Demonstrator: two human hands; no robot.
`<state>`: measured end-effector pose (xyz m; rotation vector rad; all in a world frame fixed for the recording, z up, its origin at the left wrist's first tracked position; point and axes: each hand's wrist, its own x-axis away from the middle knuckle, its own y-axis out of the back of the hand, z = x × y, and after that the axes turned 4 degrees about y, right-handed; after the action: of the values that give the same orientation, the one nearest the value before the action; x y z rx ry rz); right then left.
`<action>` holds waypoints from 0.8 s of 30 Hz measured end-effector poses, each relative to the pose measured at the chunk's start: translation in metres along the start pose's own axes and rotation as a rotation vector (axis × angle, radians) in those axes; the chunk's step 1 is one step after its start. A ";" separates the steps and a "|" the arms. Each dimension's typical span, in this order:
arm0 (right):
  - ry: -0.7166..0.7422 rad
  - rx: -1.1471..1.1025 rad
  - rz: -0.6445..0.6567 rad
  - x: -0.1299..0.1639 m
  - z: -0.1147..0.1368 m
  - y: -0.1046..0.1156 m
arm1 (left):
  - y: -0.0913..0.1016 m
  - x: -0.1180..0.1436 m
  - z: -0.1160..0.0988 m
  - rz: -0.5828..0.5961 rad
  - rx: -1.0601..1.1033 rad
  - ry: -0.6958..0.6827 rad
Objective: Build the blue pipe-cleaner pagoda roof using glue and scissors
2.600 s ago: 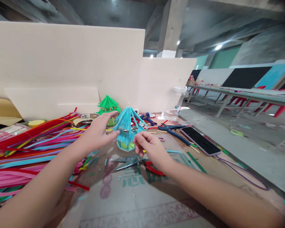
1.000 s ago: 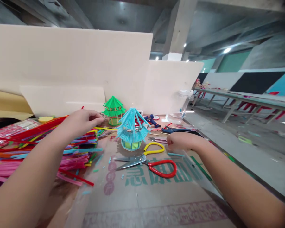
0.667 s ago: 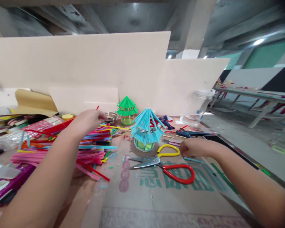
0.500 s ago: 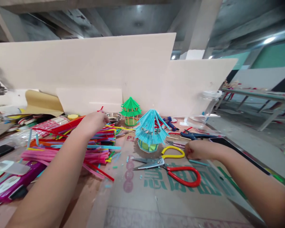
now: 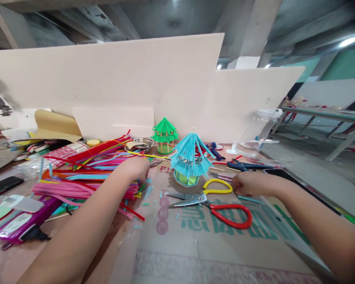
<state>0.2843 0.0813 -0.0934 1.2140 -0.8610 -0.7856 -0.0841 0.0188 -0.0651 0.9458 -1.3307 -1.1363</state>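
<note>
My left hand [image 5: 137, 169] reaches over the near end of a pile of coloured pipe cleaners [image 5: 83, 188], fingers curled downward; what they hold, if anything, is hidden. My right hand [image 5: 246, 184] rests closed on the plastic-covered table, beside the yellow handle of the open scissors [image 5: 230, 211]. Any small thing inside it is out of sight. A short light-blue strip [image 5: 250, 199] lies just below this hand. Between the hands stands a small pavilion [image 5: 191, 159] with a layered light-blue roof. Behind it is a similar green pavilion [image 5: 165, 134].
A metal bowl [image 5: 142, 145] sits behind the pile. Blue-handled pliers [image 5: 248, 165], a glue gun [image 5: 214, 151] and a clear jug [image 5: 262, 128] are at the back right. On the left lie a purple power strip [image 5: 28, 221] and a black phone [image 5: 6, 186]. A white board [image 5: 121, 79] stands behind.
My left hand has moved right and toward me, from beside the metal bowl to the near end of the pipe cleaners. The right hand stays by the scissors. The view has shifted slightly.
</note>
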 end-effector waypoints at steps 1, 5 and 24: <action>0.003 0.000 0.038 0.000 0.001 0.001 | 0.000 0.000 0.001 -0.027 -0.001 0.005; 0.003 0.009 0.182 0.001 0.003 0.002 | 0.011 0.006 0.004 -0.198 0.029 0.004; 0.207 -0.060 -0.183 0.025 0.027 0.041 | 0.058 0.079 -0.053 -1.096 0.771 -0.218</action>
<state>0.2745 0.0542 -0.0464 1.3070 -0.5595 -0.8098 -0.0346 -0.0502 0.0065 2.3527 -1.4620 -1.5546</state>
